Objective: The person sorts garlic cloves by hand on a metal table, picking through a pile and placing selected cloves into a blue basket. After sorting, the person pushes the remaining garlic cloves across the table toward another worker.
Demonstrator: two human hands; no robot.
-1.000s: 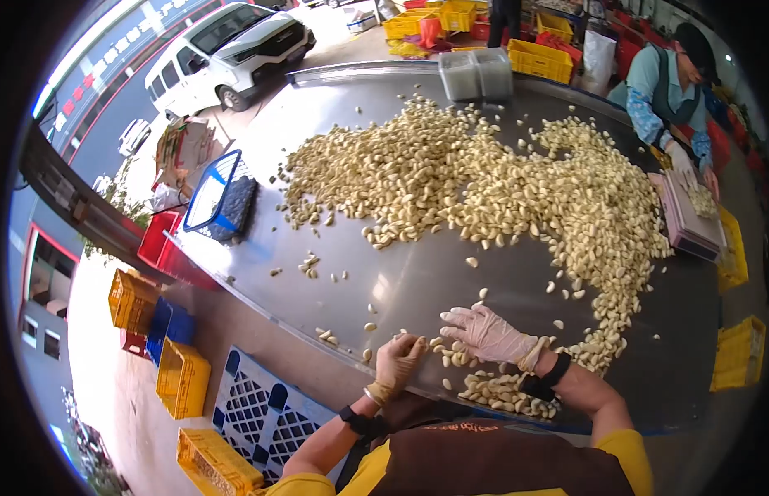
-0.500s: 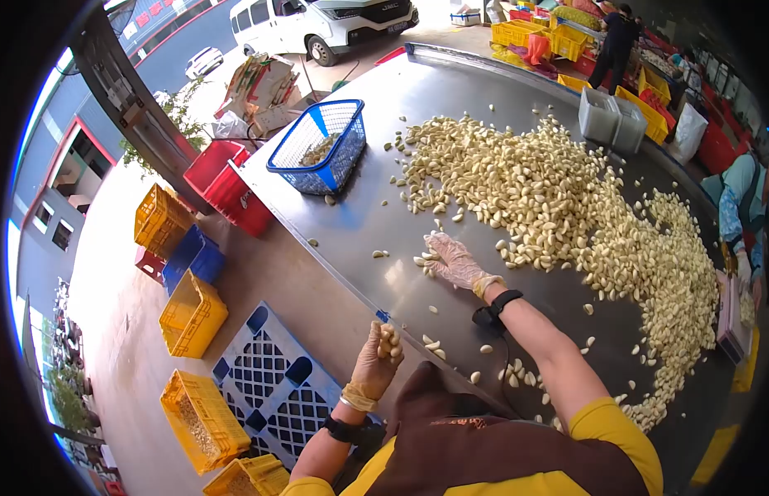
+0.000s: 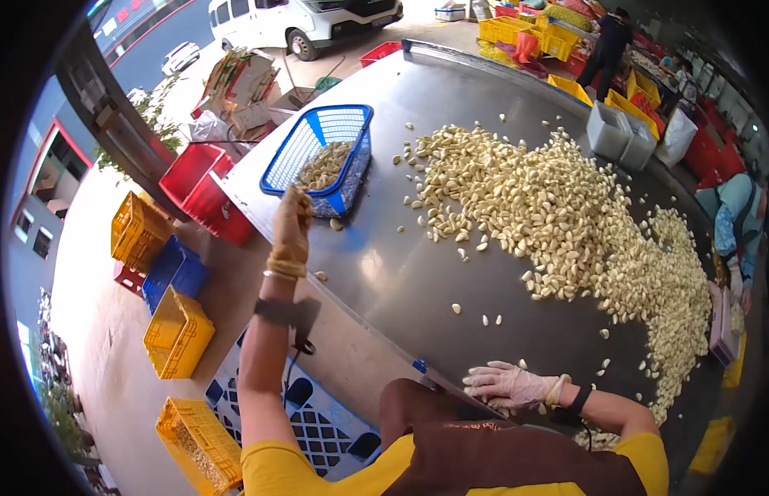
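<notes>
My left hand point(image 3: 292, 227), in a thin glove, is raised at the near rim of the blue plastic basket point(image 3: 347, 194). Its fingers are curled round garlic cloves, largely hidden from this side. Darker, tan pieces point(image 3: 325, 165) lie inside the basket. Gloved too, my right hand point(image 3: 512, 385) rests low on the metal table point(image 3: 409, 306) close to its near edge, fingers stretched out. A clove or two show beside and under it. A broad heap of peeled garlic cloves point(image 3: 533, 198) spreads over the table's far and right parts.
Left of the table stand red bins point(image 3: 204, 194), yellow crates point(image 3: 178, 335) and a blue pallet point(image 3: 318, 430) on the floor. Grey tubs point(image 3: 617, 132) sit at the table's far edge. Another person point(image 3: 735, 219) works at the right end.
My left hand has moved forward from the table's near edge to the basket with the cloves. My right hand has drawn back toward my body from mid-table and now lies flat.
</notes>
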